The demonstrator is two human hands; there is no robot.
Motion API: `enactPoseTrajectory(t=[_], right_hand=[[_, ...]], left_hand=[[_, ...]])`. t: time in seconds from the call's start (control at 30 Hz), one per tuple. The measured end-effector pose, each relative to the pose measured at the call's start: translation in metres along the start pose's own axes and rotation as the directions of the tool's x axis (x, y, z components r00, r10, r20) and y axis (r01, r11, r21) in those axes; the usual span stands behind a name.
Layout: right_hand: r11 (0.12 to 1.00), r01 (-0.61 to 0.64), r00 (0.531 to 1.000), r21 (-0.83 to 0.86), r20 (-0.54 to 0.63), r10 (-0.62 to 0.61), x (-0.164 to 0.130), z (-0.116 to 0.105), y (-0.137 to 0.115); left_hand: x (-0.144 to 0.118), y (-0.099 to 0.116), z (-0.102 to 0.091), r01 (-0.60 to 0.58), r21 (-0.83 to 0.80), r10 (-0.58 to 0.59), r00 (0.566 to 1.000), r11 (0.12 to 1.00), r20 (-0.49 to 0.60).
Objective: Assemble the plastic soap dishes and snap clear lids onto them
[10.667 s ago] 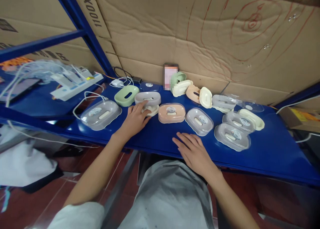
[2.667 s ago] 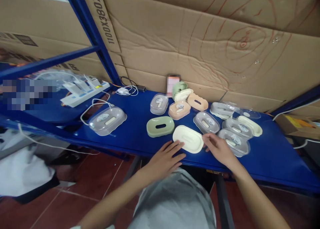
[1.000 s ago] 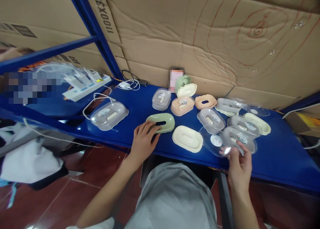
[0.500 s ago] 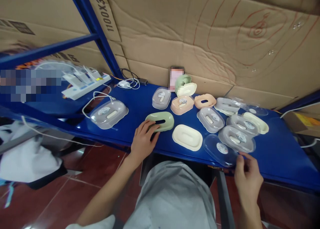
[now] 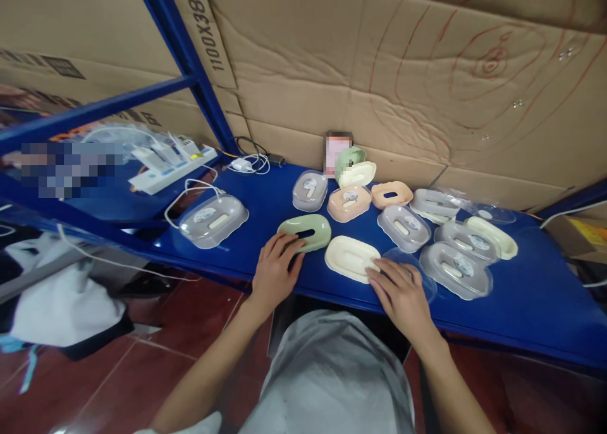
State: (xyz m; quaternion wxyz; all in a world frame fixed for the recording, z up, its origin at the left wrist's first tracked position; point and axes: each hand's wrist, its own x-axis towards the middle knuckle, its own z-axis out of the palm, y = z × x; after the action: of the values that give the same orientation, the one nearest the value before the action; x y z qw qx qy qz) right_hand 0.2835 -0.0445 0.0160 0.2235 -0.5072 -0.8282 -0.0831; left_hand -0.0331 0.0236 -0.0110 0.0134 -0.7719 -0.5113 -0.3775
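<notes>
My left hand (image 5: pixel 277 266) is closed on the near left rim of a pale green soap dish insert (image 5: pixel 318 233) with a long slot in its middle. To its right lies a cream soap dish base (image 5: pixel 348 257), shallow and oval. My right hand (image 5: pixel 401 288) has its fingers on the right edge of this base, and the thumb sits lower, by the rim. A clear lid (image 5: pixel 429 286) lies partly hidden under my right hand. Both dish parts rest on the blue table (image 5: pixel 265 200).
Lidded grey soap dishes stand at the left (image 5: pixel 213 221), at the back (image 5: pixel 310 190) and at the right (image 5: pixel 458 269). A lidded peach dish (image 5: pixel 349 203) and a peach insert (image 5: pixel 391 195) lie behind. A power strip (image 5: pixel 175 171) and white cables are at the left.
My right hand has moved left from the clear lid's right edge to the cream base. The base has shifted slightly left. My left hand stays at the green insert.
</notes>
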Motion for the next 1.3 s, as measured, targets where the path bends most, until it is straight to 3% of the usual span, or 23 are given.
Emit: enactPoseTrajectory(t=[0.27,0.43,0.53,0.7,0.9,1.0,1.07,1.17,1.3], right_hand=[[0.976,0.151,0.984,0.157,0.066,-0.163,0.014,0.005,0.025],[0.988,0.066,0.994,0.138,-0.095,-0.053,0.015,0.008,0.023],[0.992,0.086,0.993,0.09,-0.084,-0.078,0.014,0.007,0.02],[0.991,0.127,0.992,0.045,0.0,-0.127,0.014,0.007,0.015],[0.988,0.149,0.989,0.048,0.009,-0.15,0.015,0.007,0.013],[0.998,0.064,0.998,0.027,-0.015,-0.063,0.006,0.002,0.017],[0.996,-0.087,0.994,-0.011,-0.063,0.086,-0.009,-0.001,0.022],[0.955,-0.295,0.951,-0.018,-0.099,0.292,-0.035,-0.004,0.032],[0.909,-0.365,0.914,0.204,-0.107,0.391,-0.047,-0.009,0.033]], left_hand=[[0.008,0.012,-0.01,0.023,-0.18,-0.04,0.995,0.983,-0.091],[0.012,0.037,-0.006,-0.177,-0.228,0.197,0.978,0.958,0.069],[0.012,0.045,0.002,-0.258,-0.252,0.304,0.939,0.933,0.164],[0.009,0.042,0.006,-0.299,-0.289,0.373,0.894,0.909,0.248],[0.007,0.041,0.005,-0.316,-0.296,0.394,0.883,0.901,0.256],[0.007,0.042,0.004,-0.301,-0.301,0.379,0.892,0.905,0.248],[0.006,0.042,0.003,-0.264,-0.306,0.336,0.918,0.915,0.213],[0.006,0.039,0.004,-0.171,-0.346,0.238,0.958,0.923,0.163],[0.006,0.035,0.007,-0.12,-0.433,0.213,0.962,0.894,0.173]])
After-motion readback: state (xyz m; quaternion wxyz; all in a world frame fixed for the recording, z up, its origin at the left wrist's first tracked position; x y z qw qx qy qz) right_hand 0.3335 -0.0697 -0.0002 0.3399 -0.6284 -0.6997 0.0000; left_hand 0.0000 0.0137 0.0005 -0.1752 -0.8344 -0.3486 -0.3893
